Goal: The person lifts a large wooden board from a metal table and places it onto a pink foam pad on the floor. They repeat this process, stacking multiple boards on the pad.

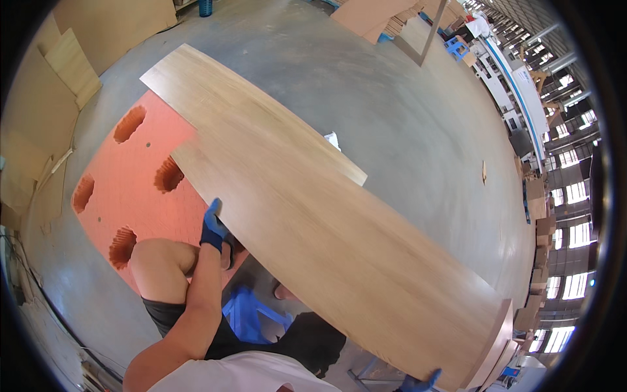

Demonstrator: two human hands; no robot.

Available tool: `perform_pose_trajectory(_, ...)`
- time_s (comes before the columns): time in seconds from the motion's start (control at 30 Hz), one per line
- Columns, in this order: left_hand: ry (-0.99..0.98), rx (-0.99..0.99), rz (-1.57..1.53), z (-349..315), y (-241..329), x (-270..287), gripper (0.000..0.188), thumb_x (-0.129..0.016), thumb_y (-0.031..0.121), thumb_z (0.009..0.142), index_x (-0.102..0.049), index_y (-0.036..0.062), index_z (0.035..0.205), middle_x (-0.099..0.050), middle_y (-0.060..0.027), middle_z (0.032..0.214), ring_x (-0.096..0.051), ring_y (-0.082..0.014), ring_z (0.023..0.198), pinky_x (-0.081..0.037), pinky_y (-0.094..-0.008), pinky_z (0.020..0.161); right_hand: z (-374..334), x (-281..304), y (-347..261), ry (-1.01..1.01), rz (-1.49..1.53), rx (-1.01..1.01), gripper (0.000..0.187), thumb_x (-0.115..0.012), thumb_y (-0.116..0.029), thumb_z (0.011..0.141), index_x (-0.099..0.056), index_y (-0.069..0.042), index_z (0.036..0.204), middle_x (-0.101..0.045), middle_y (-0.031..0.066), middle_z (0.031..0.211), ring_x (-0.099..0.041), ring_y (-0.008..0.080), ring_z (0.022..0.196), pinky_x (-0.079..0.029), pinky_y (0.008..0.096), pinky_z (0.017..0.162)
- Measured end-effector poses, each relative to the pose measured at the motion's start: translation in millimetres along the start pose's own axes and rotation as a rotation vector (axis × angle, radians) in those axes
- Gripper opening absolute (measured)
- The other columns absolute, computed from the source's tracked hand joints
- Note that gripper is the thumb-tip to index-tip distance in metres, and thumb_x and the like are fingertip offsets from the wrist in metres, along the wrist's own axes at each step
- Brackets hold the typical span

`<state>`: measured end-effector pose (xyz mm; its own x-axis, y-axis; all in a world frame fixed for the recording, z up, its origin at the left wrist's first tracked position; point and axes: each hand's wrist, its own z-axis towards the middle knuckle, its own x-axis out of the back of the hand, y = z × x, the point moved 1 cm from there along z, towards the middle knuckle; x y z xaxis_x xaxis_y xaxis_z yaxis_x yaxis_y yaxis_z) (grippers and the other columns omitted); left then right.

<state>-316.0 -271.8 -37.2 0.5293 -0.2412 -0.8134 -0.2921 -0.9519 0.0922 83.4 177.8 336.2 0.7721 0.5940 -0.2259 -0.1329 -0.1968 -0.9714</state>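
Observation:
A long wood-grain board (346, 242) slants across the view from upper left to lower right. My left hand (213, 225), in a blue glove, grips its near edge toward the left end, the rest of the fingers hidden beneath. At the lower right, my right hand (420, 381), also gloved in blue, holds the same edge near the right end, partly cut off by the frame. A second wood-grain board (215, 81) lies partly under the first, reaching onto the orange pallet (147, 186), which has several ribbed oval holes.
Below my arms stands a blue plastic stool (245, 320). Stacked board edges (499, 340) show at the right end. Large brown sheets (39, 111) lean at the left. A long machine (516, 91) stands far right, with cardboard boxes (541, 228) nearby. A white scrap (332, 140) lies beyond the boards.

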Motion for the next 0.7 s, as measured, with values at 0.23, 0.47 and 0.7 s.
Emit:
perform_pose_trajectory(0.23, 0.047, -0.308, 0.254, 118.5, 102.2, 4.8, 0.033, -0.059, 0.026, 0.086, -0.055, 0.0041, 0.11, -0.059, -0.0098, 0.107, -0.056, -0.027, 0.096, -0.047, -0.0448, 0.084, 102.7, -93.4, 154.2, -0.05, 0.291, -0.217, 0.043, -0.055, -0.022, 0.087, -0.047, -0.004, 0.124, -0.051, 0.0109, 0.126, -0.046, 0.0251, 0.117, -0.034, 0.0437, 0.101)
perform_pose_trajectory(0.47, 0.572, -0.401, 0.731, 181.5, 96.4, -21.8, 0.029, -0.068, 0.032, 0.08, -0.061, 0.0093, 0.097, -0.061, -0.0035, 0.083, -0.058, -0.0184, 0.067, -0.05, -0.0358, 0.055, 157.0, -188.8, 327.1, -0.059, 0.475, -0.752, 0.028, -0.056, -0.021, 0.087, -0.056, -0.007, 0.112, -0.059, 0.0091, 0.115, -0.055, 0.0224, 0.106, -0.044, 0.0428, 0.091)
perform_pose_trajectory(0.7, 0.842, -0.232, 1.27, 230.0, 76.4, 16.9, 0.041, -0.07, 0.045, 0.074, -0.059, 0.0071, 0.084, -0.055, -0.0065, 0.066, -0.052, -0.0199, 0.05, -0.041, -0.034, 0.039, 167.6, -101.1, 510.8, 0.118, -0.35, -1.073, 0.051, -0.054, -0.045, 0.084, -0.042, -0.019, 0.126, -0.051, 0.0115, 0.123, -0.054, 0.0313, 0.103, -0.046, 0.0457, 0.083)
